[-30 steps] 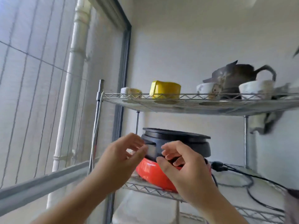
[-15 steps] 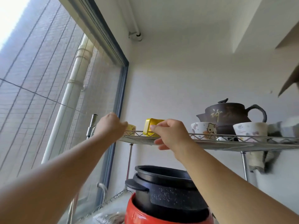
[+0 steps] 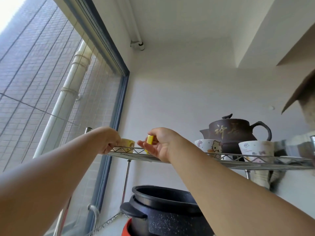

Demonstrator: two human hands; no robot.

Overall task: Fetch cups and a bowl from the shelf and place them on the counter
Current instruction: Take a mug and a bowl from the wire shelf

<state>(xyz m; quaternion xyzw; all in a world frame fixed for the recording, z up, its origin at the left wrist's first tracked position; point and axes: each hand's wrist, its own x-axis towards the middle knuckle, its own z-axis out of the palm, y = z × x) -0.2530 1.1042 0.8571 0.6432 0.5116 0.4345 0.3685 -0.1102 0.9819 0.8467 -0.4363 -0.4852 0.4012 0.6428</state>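
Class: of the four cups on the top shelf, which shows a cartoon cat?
The white cup by the brown teapot, third from left; only it bears a cat face.

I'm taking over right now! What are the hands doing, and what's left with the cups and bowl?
Left hand: fingers curled round the small cream cup at the left end of the top shelf.
Right hand: grips the yellow cup beside it.
Neither cup is lifted off yet.
A cat-print cup and a white cup wait further right, by the teapot.
Done: nothing visibly; counter out of view.
Left: carry cups down, find the bowl, which I cannot spot.
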